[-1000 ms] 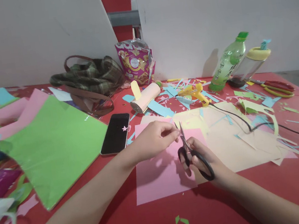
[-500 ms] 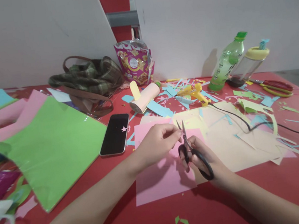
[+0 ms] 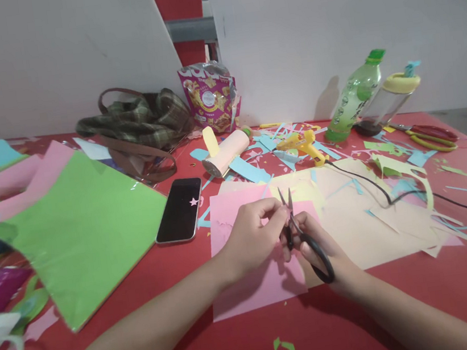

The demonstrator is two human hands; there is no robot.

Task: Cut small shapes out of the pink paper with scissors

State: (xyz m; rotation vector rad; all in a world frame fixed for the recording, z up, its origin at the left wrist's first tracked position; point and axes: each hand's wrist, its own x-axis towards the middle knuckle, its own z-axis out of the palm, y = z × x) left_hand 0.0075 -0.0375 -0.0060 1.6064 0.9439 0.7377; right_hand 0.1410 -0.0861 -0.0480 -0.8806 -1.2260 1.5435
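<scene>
In the head view, the right hand's (image 3: 331, 247) fingers hold black-handled scissors (image 3: 309, 239), the 2 blades slightly apart beside the left hand's (image 3: 250, 235) fingertips. The left fingers pinch narrowly; anything between them is too small to tell. Pink paper (image 3: 253, 294) lies beneath the fingers, a phone (image 3: 179, 212) to their left.

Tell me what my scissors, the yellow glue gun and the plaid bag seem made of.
Scissors: grey blades look metal, slightly shiny; smooth black handles, probably plastic. Yellow glue gun: likely smooth plastic, given its even colour and moulded shape. Plaid bag: apparently fabric, matte and slumped in folds; its brown strap could be leather or imitation.
</scene>
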